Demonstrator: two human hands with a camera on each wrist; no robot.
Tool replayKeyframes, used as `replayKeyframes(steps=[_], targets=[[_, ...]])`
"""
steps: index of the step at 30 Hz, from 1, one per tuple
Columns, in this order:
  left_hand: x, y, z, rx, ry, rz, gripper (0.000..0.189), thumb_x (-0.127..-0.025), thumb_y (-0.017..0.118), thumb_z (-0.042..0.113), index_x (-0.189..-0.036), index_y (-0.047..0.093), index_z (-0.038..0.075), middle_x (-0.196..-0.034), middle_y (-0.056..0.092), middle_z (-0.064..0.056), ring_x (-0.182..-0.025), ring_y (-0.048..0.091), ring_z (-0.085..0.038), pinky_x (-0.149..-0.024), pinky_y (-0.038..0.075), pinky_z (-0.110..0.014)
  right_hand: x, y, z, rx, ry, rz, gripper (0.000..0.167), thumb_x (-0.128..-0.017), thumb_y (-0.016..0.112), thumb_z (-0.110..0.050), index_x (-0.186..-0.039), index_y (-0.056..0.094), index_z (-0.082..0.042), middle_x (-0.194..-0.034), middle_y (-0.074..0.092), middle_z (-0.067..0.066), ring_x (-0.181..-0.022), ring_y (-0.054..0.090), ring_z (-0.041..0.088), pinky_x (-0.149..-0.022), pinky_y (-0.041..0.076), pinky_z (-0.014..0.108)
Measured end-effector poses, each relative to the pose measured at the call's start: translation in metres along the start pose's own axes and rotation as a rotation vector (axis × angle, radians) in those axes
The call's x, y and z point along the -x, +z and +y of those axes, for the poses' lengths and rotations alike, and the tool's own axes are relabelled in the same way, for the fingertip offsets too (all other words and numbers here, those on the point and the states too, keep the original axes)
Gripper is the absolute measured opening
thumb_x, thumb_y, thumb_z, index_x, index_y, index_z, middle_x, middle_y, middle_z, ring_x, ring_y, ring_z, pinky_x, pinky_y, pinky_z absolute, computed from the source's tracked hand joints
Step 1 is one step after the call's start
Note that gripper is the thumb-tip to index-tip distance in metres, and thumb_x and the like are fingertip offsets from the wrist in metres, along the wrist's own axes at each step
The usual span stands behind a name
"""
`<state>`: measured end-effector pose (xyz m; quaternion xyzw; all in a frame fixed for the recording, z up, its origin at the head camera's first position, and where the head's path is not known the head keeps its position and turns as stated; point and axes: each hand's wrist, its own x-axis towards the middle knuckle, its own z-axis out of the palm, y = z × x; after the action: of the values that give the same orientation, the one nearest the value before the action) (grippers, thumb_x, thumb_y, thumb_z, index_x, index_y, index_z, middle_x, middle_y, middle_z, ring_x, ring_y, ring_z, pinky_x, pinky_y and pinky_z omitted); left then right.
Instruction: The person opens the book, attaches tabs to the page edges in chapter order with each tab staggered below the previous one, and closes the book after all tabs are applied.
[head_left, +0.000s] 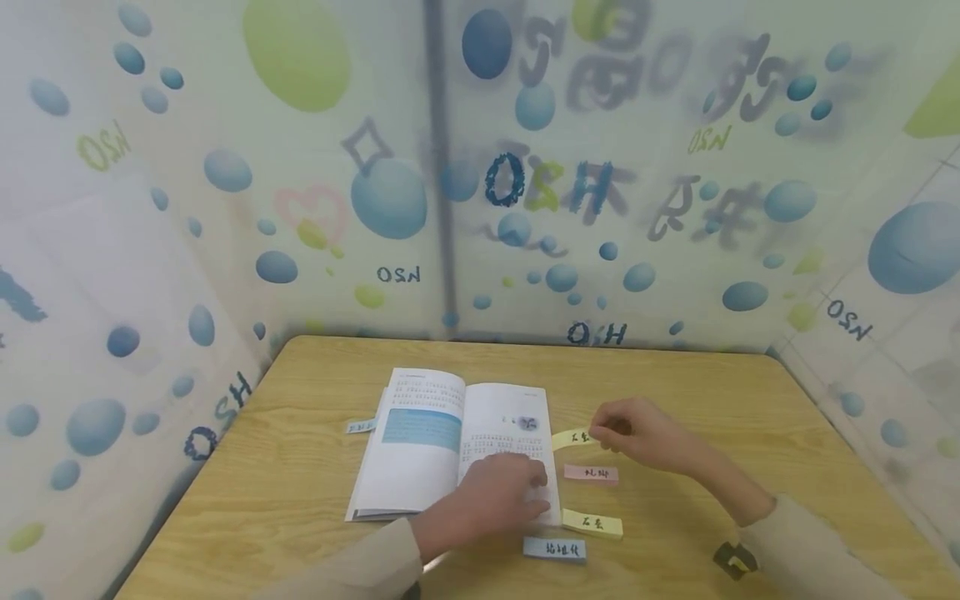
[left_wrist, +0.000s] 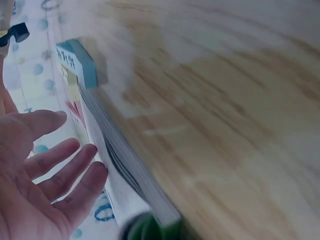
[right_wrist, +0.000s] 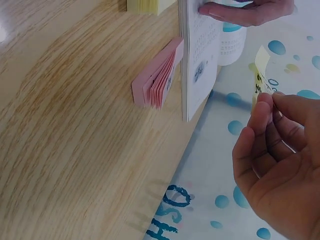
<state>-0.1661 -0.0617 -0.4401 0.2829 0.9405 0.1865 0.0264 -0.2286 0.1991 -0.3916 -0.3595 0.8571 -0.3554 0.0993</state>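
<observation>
An open book (head_left: 408, 479) with printed pages lies on the table. My left hand (head_left: 501, 493) rests over its right page, fingers loosely spread, with fingertips on the paper in the right wrist view. To the right of the book, my right hand (head_left: 651, 437) pinches one end of a yellow sticky note strip (head_left: 568, 439) between thumb and fingertips. Dark handwriting marks the strip, and its free end (right_wrist: 262, 56) curves away from the fingers. In the head view, the strip's far end overlaps the book's right edge.
Beside the book lie a pink sticky note pad (head_left: 591, 475), a yellow pad (head_left: 592, 524) and a blue pad (head_left: 555, 550), all with handwriting. A blue tab (head_left: 358, 426) sticks out at the book's left edge. Patterned curtains (head_left: 480, 275) surround the wooden table (head_left: 247, 508).
</observation>
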Motion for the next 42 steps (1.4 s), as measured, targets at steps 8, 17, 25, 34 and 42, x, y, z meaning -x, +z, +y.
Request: replayKeyframes(steps=[8, 17, 25, 34, 42], targets=[[0.013, -0.013, -0.016, -0.046, -0.009, -0.026, 0.021, -0.089, 0.077, 0.029, -0.108, 0.075, 0.019, -0.105, 0.068, 0.004, -0.095, 0.061, -0.015, -0.084, 0.052, -0.032, -0.004, 0.005, -0.002, -0.001, 0.008, -0.011, 0.012, -0.102, 0.063, -0.014, -0.092, 0.069, -0.016, -0.080, 0.066, -0.009, -0.074, 0.067, 0.026, -0.063, 0.056, 0.029], [0.034, -0.033, -0.038, -0.091, -0.088, -0.153, 0.047, -0.087, 0.079, 0.028, -0.132, 0.065, 0.023, -0.149, 0.049, -0.010, -0.141, 0.034, -0.046, -0.110, 0.024, -0.070, -0.008, 0.006, 0.005, 0.002, 0.012, 0.003, 0.010, -0.102, 0.063, -0.014, -0.094, 0.069, -0.013, -0.082, 0.066, -0.001, -0.072, 0.064, 0.018, -0.063, 0.055, 0.029], [0.041, -0.044, -0.039, -0.064, -0.059, -0.149, 0.048, -0.087, 0.079, 0.024, -0.132, 0.064, 0.019, -0.149, 0.049, -0.014, -0.139, 0.035, -0.050, -0.106, 0.026, -0.074, -0.014, 0.006, 0.017, 0.007, 0.023, 0.044, 0.009, -0.101, 0.065, -0.012, -0.094, 0.070, -0.008, -0.084, 0.067, 0.007, -0.073, 0.062, 0.014, -0.065, 0.055, 0.029], [0.041, -0.038, -0.045, -0.074, -0.059, -0.149, 0.048, -0.089, 0.076, 0.028, -0.134, 0.063, 0.021, -0.150, 0.048, -0.013, -0.140, 0.036, -0.047, -0.106, 0.027, -0.073, -0.017, 0.006, 0.023, 0.008, 0.062, 0.049, 0.009, -0.100, 0.064, -0.011, -0.094, 0.070, -0.008, -0.083, 0.066, 0.004, -0.073, 0.062, 0.015, -0.064, 0.054, 0.029], [0.041, -0.035, -0.048, -0.091, -0.056, -0.144, 0.048, -0.089, 0.076, 0.030, -0.135, 0.062, 0.023, -0.151, 0.047, -0.011, -0.140, 0.037, -0.045, -0.107, 0.028, -0.072, -0.021, 0.007, 0.029, 0.008, 0.075, 0.046, 0.009, -0.101, 0.064, -0.013, -0.094, 0.070, -0.011, -0.082, 0.066, 0.000, -0.074, 0.062, 0.015, -0.065, 0.054, 0.030]])
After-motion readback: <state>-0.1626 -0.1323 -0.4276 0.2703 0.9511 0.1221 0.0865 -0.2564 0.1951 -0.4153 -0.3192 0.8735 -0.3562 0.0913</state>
